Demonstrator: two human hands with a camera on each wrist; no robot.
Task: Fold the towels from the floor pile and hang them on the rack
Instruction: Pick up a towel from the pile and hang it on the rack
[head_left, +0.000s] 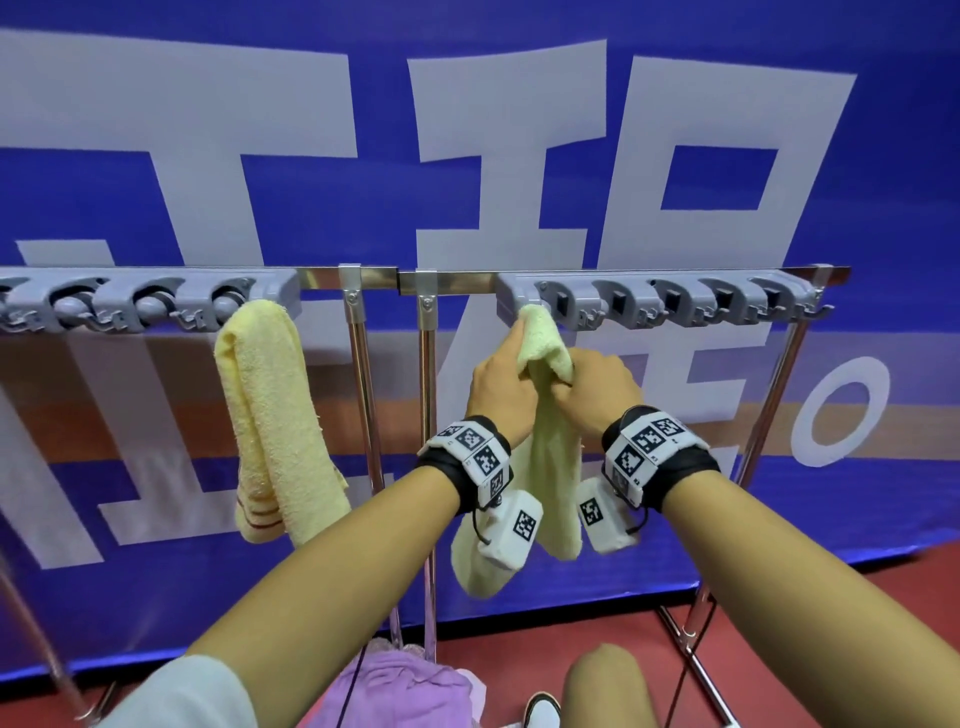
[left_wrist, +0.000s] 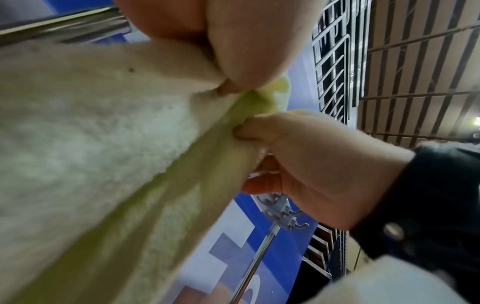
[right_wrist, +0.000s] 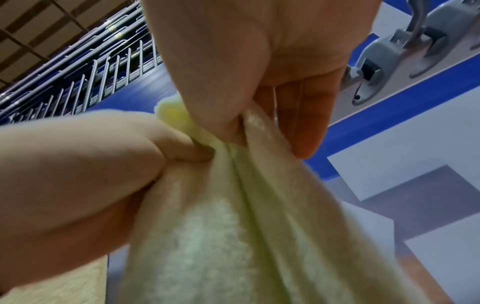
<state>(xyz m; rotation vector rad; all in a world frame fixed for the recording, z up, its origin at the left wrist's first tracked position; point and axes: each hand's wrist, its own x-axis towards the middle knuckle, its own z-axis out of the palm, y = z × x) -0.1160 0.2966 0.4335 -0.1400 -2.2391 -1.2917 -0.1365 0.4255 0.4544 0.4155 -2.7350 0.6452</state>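
Note:
A pale green towel (head_left: 543, 338) hangs folded lengthwise, its top bunched up against the leftmost grey clip (head_left: 519, 299) of the rack's right clip block. Both hands grip it just below that clip: my left hand (head_left: 506, 371) pinches its left side and my right hand (head_left: 582, 382) its right side. In the left wrist view the left hand (left_wrist: 233, 82) pinches the towel (left_wrist: 103, 144). In the right wrist view the right hand (right_wrist: 233, 127) pinches a fold of the towel (right_wrist: 221, 226). A yellow towel (head_left: 270, 415) hangs from a clip on the left block.
The rack's metal bar (head_left: 374, 278) carries further grey clips (head_left: 675, 301) to the right, with nothing in them. Upright posts (head_left: 426, 395) stand between the two towels. A purple towel pile (head_left: 405, 691) lies on the red floor beside a knee (head_left: 605, 686). A blue banner stands behind.

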